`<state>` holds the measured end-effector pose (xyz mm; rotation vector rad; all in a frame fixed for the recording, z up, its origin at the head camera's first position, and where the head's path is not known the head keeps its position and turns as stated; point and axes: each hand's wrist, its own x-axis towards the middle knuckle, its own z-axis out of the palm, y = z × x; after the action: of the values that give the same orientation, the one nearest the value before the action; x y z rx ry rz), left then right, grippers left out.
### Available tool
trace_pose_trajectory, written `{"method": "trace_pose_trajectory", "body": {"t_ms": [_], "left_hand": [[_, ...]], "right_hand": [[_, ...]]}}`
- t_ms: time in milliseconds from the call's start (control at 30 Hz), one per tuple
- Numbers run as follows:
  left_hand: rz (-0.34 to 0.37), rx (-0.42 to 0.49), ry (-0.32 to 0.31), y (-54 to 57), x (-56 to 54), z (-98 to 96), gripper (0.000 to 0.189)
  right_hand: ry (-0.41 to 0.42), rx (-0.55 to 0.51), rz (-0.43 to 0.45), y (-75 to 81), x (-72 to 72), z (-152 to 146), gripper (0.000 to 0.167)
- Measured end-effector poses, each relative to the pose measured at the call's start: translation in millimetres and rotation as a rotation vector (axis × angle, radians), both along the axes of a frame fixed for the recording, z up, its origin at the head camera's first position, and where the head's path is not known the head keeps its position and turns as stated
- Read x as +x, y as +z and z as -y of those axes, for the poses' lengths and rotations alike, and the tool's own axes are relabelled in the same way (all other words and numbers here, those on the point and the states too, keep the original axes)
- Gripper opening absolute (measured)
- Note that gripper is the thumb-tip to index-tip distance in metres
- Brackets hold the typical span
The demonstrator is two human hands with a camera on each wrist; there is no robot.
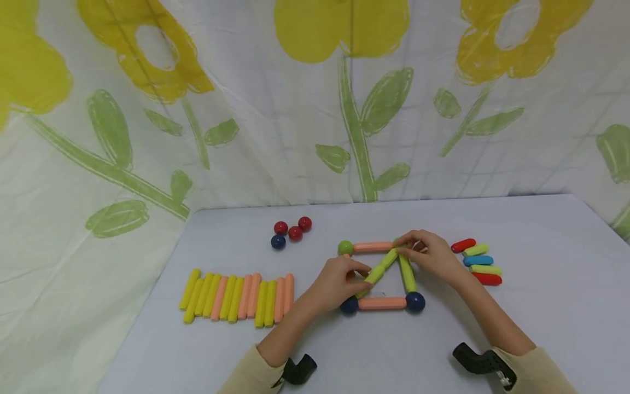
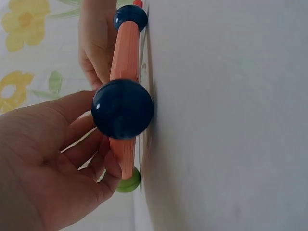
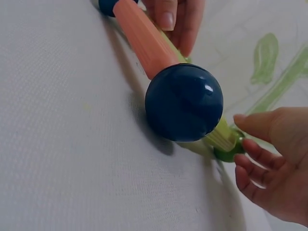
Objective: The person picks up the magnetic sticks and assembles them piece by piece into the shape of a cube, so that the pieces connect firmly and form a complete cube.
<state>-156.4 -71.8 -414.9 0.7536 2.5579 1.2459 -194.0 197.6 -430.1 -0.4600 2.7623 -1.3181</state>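
Observation:
A four-sided frame of magnetic sticks and balls lies on the table. Its front orange stick (image 1: 383, 303) joins two dark blue balls (image 1: 415, 302); a green ball (image 1: 345, 248) marks the back left corner. Across the frame runs a yellow-green diagonal stick (image 1: 389, 258). My left hand (image 1: 337, 282) pinches this diagonal between thumb and index finger near the front left corner. At the back right corner, my right hand (image 1: 427, 253) holds its fingertips around another green ball (image 3: 231, 150), where the diagonal meets a yellow-green side stick (image 1: 407, 273). That ball is mostly hidden in the head view.
Left of the frame lies a row of yellow and orange sticks (image 1: 236, 298). Several red balls (image 1: 295, 233) and a loose blue ball (image 1: 278, 242) sit behind. Short coloured sticks (image 1: 478, 261) are beside my right forearm. A flowered cloth (image 1: 275, 137) hangs behind the table.

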Motion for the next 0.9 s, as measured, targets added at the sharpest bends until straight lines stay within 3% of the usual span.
{"method": "trace_pose_trajectory", "body": {"t_ms": [200,367,533,733,900], "left_hand": [[0.060,0.058,0.047,6.4,9.7,18.0,0.031],[0.014,0.059,0.095,12.0,16.1,44.7,0.031],[-0.012,0.031,0.161,17.4,22.3,74.6,0.037],[0.044,-0.004,0.269,21.9,33.9,105.8,0.048],[0.042,-0.080,0.275,17.4,40.8,127.2,0.065]], "right_hand": [[0.009,-0.023,0.030,3.5,8.8,-5.0,0.023],[0.027,-0.031,0.040,3.6,17.9,-10.1,0.025],[0.005,-0.011,0.042,2.8,26.2,-14.1,0.027],[0.000,-0.028,0.048,5.7,34.3,-15.7,0.028],[0.015,-0.071,0.076,4.0,38.8,-14.6,0.029]]}}
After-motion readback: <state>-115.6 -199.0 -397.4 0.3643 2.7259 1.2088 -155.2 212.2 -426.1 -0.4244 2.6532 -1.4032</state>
